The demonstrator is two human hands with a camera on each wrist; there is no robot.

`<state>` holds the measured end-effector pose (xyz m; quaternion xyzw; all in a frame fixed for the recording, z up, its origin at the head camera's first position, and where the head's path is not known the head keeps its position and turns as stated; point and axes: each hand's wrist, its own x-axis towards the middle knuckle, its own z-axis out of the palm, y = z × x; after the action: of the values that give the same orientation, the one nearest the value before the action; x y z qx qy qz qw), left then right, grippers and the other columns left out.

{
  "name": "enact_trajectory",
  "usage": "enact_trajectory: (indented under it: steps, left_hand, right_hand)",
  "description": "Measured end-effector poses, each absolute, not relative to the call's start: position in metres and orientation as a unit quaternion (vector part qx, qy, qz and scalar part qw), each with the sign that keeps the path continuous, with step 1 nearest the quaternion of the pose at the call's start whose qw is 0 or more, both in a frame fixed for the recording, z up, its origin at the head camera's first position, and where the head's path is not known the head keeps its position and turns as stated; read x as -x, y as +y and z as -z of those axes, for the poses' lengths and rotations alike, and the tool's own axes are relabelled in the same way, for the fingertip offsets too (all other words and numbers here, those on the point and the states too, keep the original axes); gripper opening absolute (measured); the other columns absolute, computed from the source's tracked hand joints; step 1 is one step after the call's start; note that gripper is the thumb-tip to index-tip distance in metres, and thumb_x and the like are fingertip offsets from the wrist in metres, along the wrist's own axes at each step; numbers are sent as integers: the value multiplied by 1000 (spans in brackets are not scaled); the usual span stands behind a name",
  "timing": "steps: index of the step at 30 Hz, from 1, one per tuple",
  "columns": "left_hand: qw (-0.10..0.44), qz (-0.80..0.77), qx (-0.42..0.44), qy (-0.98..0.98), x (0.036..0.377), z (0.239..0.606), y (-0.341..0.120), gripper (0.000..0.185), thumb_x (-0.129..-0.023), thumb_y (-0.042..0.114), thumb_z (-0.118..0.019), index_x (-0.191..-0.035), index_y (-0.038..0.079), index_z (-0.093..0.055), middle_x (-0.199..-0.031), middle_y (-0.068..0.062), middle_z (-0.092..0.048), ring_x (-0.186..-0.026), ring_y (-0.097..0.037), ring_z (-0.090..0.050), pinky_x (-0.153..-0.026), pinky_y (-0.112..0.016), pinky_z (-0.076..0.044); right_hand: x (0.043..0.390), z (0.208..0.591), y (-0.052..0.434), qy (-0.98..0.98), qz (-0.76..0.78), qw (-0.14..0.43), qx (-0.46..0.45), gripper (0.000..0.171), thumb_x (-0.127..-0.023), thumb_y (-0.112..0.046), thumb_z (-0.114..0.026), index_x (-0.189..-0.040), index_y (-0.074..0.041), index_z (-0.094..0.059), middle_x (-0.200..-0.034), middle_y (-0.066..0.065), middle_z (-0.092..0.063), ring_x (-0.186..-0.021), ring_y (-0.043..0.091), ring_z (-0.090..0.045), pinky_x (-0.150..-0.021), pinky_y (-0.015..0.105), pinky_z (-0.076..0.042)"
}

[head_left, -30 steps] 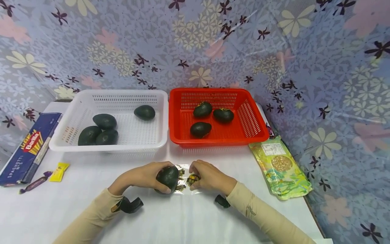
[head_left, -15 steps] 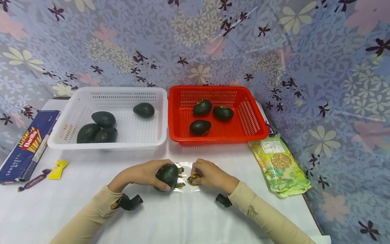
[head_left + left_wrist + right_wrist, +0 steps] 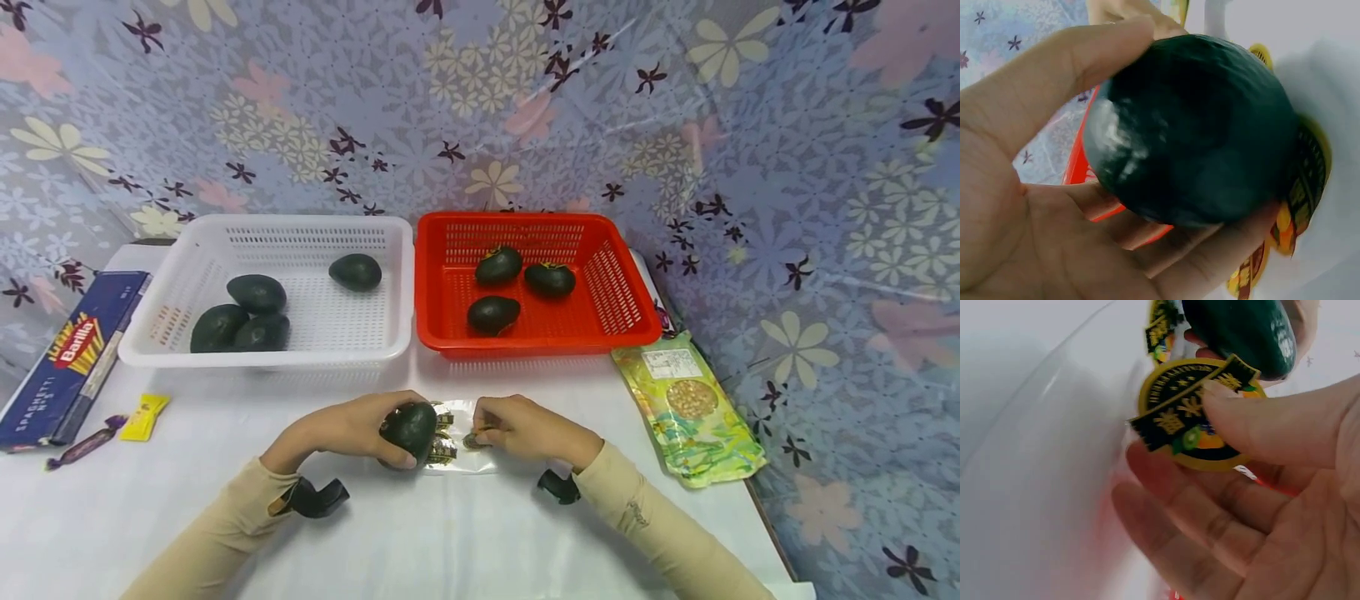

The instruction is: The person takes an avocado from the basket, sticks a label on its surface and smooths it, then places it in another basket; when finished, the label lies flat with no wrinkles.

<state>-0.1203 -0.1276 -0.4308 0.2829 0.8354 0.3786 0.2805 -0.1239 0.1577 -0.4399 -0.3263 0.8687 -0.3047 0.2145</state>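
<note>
We saw the white bench [image 3: 465, 533] carrying two baskets side by side at its far edge: a white basket [image 3: 187, 350] on the left with four dark avocados in it, and a red basket [image 3: 622, 292] on the right with three more. A blue spaghetti box [image 3: 63, 362] lay at the far left, a printed snack pouch [image 3: 690, 408] at the right, and two small wrapped sweets [image 3: 120, 429] sat near the box. In front of the baskets, near the middle of the bench, our left hand [image 3: 352, 429] had its fingers [image 3: 1079, 56] curled round a dark green avocado [image 3: 410, 431], thumb over the top and fingers beneath, holding it just above a clear sticker sheet [image 3: 457, 454]. Just beside it, our right hand [image 3: 525, 429] pinched a round yellow-and-black sticker [image 3: 1194, 419] between thumb and fingers, at the sheet and close to the avocado. More stickers of the same kind lay under the avocado.
</note>
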Motion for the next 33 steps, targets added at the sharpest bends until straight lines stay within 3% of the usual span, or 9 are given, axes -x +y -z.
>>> enact_trajectory:
  steps: [7, 12, 18, 22, 27, 30, 33]
  left_hand:
    - [291, -455, -245, 805, 122, 428, -127, 64, -83, 29, -81, -137, 11, -52, -119, -7, -67, -109, -23, -63, -89, -37, -56]
    - [348, -585, -201, 705, 123, 430, -118, 69, -88, 24, -77, -145, 4, -42, -126, -19, -63, -101, -24, -69, -78, -47, -62]
    - [364, -687, -171, 605, 126, 430, -113, 87, -91, 23, -73, -157, 4, -19, -141, -29, -47, -101, -27, -72, -88, -59, -57]
    - [349, -690, -190, 605, 126, 428, -110, 91, -88, 16, -75, -158, 10, -17, -144, -25, -46, -109, -26, -69, -95, -51, -57]
    - [290, -654, -187, 673, 123, 424, -104, 97, -82, 15, -81, -158, 17, -21, -136, -19, -55, -109, -32, -67, -89, -41, -59]
    - [245, -634, -158, 716, 121, 421, -100, 89, -81, 21, -82, -154, 21, -30, -134, -16, -58, -111, -33, -65, -89, -41, -59]
    - [202, -615, -139, 750, 121, 418, -99, 80, -80, 27, -82, -147, 22, -39, -135, -11, -57, -117, -30, -61, -92, -39, -56]
  right_hand:
    - [130, 427, 164, 838, 398, 197, 318, 6, -96, -15, -67, -99, -11, -63, -87, 2, -67, -78, 10, -62, -73, 25, -54]
    - [137, 418, 162, 827, 473, 165, 256, 11, -98, -14, -64, -108, -10, -68, -96, 9, -70, -80, 17, -63, -65, 35, -59]
    - [142, 409, 149, 822, 531, 80, 191, 25, -103, -13, -54, -124, -9, -67, -110, 16, -69, -76, 34, -59, -58, 30, -53]
    - [141, 401, 140, 810, 563, 55, 155, 30, -104, -15, -54, -131, -12, -64, -109, 16, -69, -75, 28, -57, -58, 29, -51]
    - [136, 390, 131, 786, 602, 37, 134, 24, -101, -15, -60, -124, -12, -65, -100, 17, -68, -76, 19, -58, -59, 25, -51]
    - [134, 384, 127, 780, 611, 25, 136, 20, -100, -14, -61, -120, -11, -66, -100, 15, -70, -77, 19, -59, -59, 24, -50]
    - [132, 380, 122, 777, 611, 14, 152, 20, -100, -13, -61, -118, -9, -66, -100, 18, -70, -75, 27, -58, -58, 24, -50]
